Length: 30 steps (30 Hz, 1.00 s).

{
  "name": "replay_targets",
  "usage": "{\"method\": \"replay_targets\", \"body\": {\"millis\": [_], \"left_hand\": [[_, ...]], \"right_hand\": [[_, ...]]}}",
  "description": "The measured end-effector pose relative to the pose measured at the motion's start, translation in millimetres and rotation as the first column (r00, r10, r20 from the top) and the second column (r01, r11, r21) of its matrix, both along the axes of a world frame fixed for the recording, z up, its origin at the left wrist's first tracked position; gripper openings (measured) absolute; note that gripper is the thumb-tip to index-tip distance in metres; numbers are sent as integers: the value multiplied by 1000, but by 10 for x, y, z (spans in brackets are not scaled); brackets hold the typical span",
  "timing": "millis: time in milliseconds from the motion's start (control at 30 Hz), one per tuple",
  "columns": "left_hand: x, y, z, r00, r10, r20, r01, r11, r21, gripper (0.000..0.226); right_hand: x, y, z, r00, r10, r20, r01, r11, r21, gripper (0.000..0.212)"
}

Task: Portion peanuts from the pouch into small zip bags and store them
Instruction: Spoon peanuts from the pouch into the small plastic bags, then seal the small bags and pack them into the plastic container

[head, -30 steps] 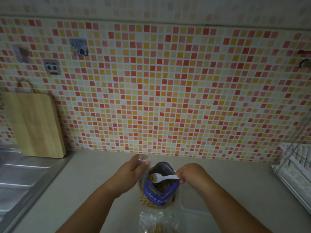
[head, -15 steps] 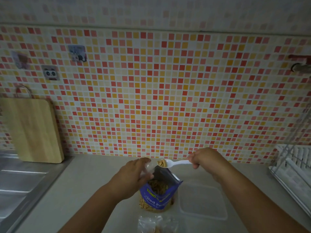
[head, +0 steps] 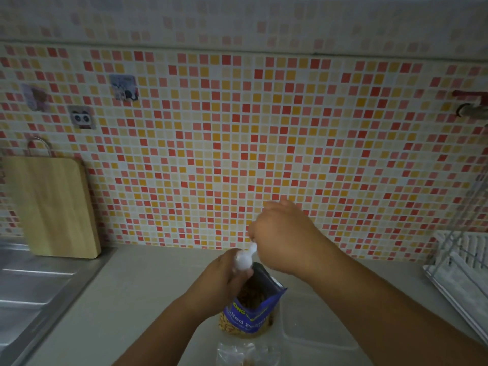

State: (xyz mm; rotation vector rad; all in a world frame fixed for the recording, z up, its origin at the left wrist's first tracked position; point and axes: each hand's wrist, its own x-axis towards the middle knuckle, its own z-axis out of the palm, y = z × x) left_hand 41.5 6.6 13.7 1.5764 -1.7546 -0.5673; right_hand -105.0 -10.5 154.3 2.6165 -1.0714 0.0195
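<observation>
Head view, looking down at a pale grey bench [head: 137, 299] backed by a wall of small red, orange and cream mosaic tiles [head: 237, 154]. The blue peanut pouch with a clear lower window [head: 250, 310] stands upright and open near the bench's front edge, peanuts visible inside and through the window. The left hand [head: 224, 276] is at the pouch's left top edge, its fingers closed around a small clear zip bag [head: 243, 262] held just above the pouch mouth. The right hand [head: 282, 233] is raised above and right of it, fingers clamped on the handle of a white plastic spoon [head: 253, 249] tilted down into the small bag's opening. A clear rectangular plastic container [head: 317, 326] lies on the bench just right of the pouch. Filled clear zip bags [head: 245, 352] lie at the bottom edge, in front of the pouch. A wooden cutting board [head: 50, 207] leans on the wall at left, beside a steel sink drainboard [head: 31, 286]. A white dish rack [head: 459, 262] sits at far right.
</observation>
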Motion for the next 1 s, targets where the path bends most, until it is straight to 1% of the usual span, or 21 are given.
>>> {"method": "replay_targets", "body": {"millis": [100,167,200,233,300,333,367,400,433,467,500,533,567,600,633,667,733,800,833,900,1000], "left_hand": [[56,63,56,982,72,-176,-70,997,20,26],[105,106,64,930,115,-349,-98,993,66,26],[115,134,73,877,130,-463,-99,991,90,24],[117,162,87,799,139,-585,-88,989,115,23],[87,217,140,585,146,-798,-32,987,157,26],[67,250,166,484,144,-863,5,986,168,31],[46,283,190,407,147,-902,34,984,175,36],[23,317,214,353,148,-924,56,982,179,40],[-2,350,233,321,145,-936,78,981,178,42],[-29,377,242,304,142,-942,95,979,178,44],[-65,400,254,298,143,-944,104,978,180,45],[-101,424,264,305,143,-942,113,976,185,45],[-144,450,284,318,135,-939,135,973,185,45],[-191,481,312,339,116,-934,165,970,180,44],[-237,513,349,359,91,-929,190,967,168,45],[-276,542,386,378,67,-923,202,967,153,44],[-348,601,484,423,32,-905,177,977,118,41],[-403,650,581,494,20,-869,76,995,67,32],[-425,674,630,532,20,-847,10,1000,29,27],[-452,715,717,596,20,-803,-98,994,-47,16],[-483,782,833,627,13,-779,-140,986,-96,11]], "right_hand": [[-136,-51,55,985,-80,153,93,992,-83,25],[-172,-129,-98,972,-187,139,192,981,-21,23],[-164,-155,-233,968,-237,85,233,971,57,23],[-155,-159,-390,964,-266,9,262,955,137,25],[-136,-131,-731,959,-264,-98,281,925,255,29],[-140,-109,-885,959,-263,-102,281,915,289,30],[-150,-93,-1002,964,-259,-66,266,914,305,30],[-161,-84,-1089,966,-260,18,241,919,313,31],[-169,-83,-1137,950,-273,153,215,924,315,32],[-163,-64,-1152,897,-299,325,184,922,340,32],[-157,-13,-1125,784,-346,516,125,901,415,29],[-144,57,-1072,611,-428,666,14,847,531,25],[-125,153,-999,441,-530,724,-146,754,641,20],[-105,249,-935,302,-627,718,-304,651,696,19],[-99,334,-885,213,-685,697,-404,588,701,18],[-107,404,-845,153,-704,693,-441,579,686,16],[-145,510,-760,31,-690,723,-430,644,632,15],[-220,573,-661,-56,-643,764,-407,713,570,15],[-261,604,-605,-75,-622,779,-401,735,547,15],[-331,678,-507,-78,-583,809,-404,760,509,13],[-398,746,-436,-100,-540,836,-407,788,461,11]]}}
